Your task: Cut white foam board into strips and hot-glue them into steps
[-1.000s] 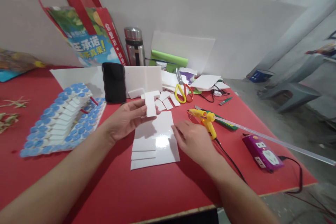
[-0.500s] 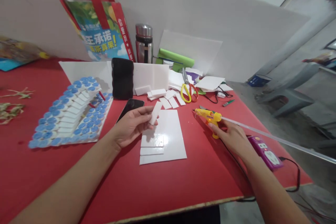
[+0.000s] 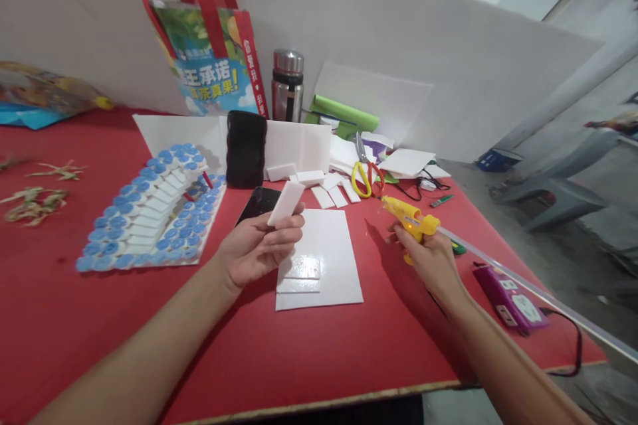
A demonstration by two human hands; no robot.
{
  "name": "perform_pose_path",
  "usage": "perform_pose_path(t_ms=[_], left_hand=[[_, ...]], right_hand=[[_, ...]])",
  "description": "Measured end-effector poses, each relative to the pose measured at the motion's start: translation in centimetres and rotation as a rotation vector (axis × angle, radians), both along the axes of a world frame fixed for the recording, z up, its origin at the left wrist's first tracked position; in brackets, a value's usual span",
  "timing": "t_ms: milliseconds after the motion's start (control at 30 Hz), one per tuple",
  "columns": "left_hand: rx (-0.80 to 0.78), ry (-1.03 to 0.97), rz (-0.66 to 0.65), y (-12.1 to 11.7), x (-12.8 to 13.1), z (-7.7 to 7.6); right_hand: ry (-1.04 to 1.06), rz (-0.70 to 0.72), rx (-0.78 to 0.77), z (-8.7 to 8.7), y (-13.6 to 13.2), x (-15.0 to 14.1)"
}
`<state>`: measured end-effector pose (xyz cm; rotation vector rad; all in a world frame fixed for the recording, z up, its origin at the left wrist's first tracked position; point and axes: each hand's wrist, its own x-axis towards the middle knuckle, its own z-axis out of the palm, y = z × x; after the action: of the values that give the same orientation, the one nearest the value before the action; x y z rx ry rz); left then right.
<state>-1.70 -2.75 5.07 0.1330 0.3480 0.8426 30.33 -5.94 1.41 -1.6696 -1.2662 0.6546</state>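
A white strip (image 3: 286, 204) sits tilted in the person's left hand (image 3: 259, 247), pinched between thumb and fingers near the far left corner of a white board (image 3: 336, 246) lying flat on the red table (image 3: 239, 365). From where I stand, the right hand (image 3: 433, 262) is wrapped round the grip of a yellow glue gun (image 3: 409, 217), with a long clear stick (image 3: 468, 249) jutting from its back. Scissors (image 3: 367, 180) lie near its nozzle, and a dark phone (image 3: 260, 201) lies just beyond the left hand.
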Motion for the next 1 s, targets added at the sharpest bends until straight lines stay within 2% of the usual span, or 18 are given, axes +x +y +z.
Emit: perform_pose_path(t_ms=[100,167,233,367,467,567,733,1000], left_hand=[[-0.026,0.063,0.003,0.2,0.3,-0.2],[0.074,0.215,0.036,0.5,0.5,-0.6],[0.233,0.41,0.107,0.8,0.6,-1.2],[0.524,0.756,0.152,0.8,0.9,-2.1],[0.615,0.879,0.111,0.2,1.4,-2.2],[0.618,0.88,0.037,-0.3,1.9,-2.0],[0.536,0.703,-0.092,-0.2,1.8,-1.8],[0.384,0.579,-0.191,-0.2,1.5,-1.6]], right_hand=[[0.264,0.074,0.099,2.6,0.3,-2.9],[0.335,0.16,0.138,4.0,1.0,-5.0],[0.413,0.244,0.147,4.7,2.0,-7.0],[0.519,0.348,0.143,4.2,3.3,-9.9],[0.559,0.433,0.09,3.2,3.2,-10.5],[0.525,0.452,0.021,2.6,2.7,-10.0],[0.559,0.452,-0.039,2.5,2.8,-9.1],[0.451,0.536,-0.005,2.9,2.4,-9.2]])
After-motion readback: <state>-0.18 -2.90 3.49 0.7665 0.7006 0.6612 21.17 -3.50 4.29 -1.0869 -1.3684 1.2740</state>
